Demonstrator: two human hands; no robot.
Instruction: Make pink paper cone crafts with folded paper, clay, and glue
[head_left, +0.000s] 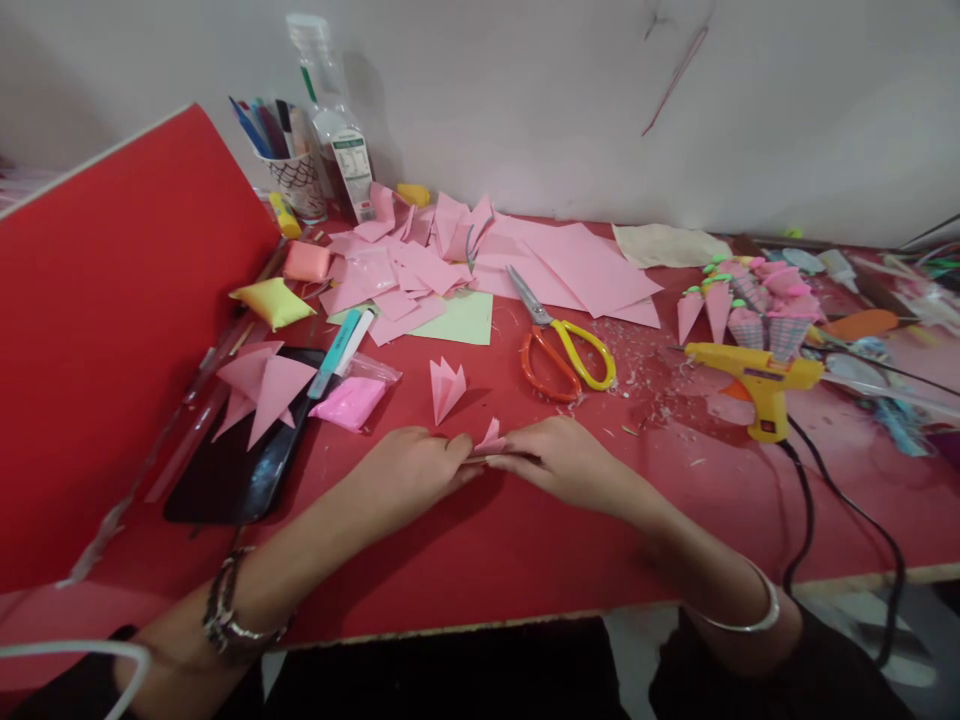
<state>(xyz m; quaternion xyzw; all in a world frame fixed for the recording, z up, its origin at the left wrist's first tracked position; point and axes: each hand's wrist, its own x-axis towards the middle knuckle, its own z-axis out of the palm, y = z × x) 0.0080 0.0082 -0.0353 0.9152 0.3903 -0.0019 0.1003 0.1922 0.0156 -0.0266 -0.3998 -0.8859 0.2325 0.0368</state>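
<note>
Between my hands, low over the red table, is a small piece of folded pink paper (491, 440). My left hand (420, 462) pinches its left end, and my right hand (566, 460) grips the right end with thumb and fingers. Part of the paper is hidden by my fingers. Just beyond them stands another pleated pink paper piece (448, 390). Scissors (551, 345) with one orange and one yellow handle lie spread behind my right hand. Left of my hands, pink paper cones (266, 390) rest on a black phone (225, 470).
A yellow glue gun (757, 375) with a black cable sits at right, near small finished cones (780, 300). Pink paper sheets (574, 265) and scraps pile at the back. A bottle (341, 140), a pen cup (296, 185) and a red board (127, 320) stand left.
</note>
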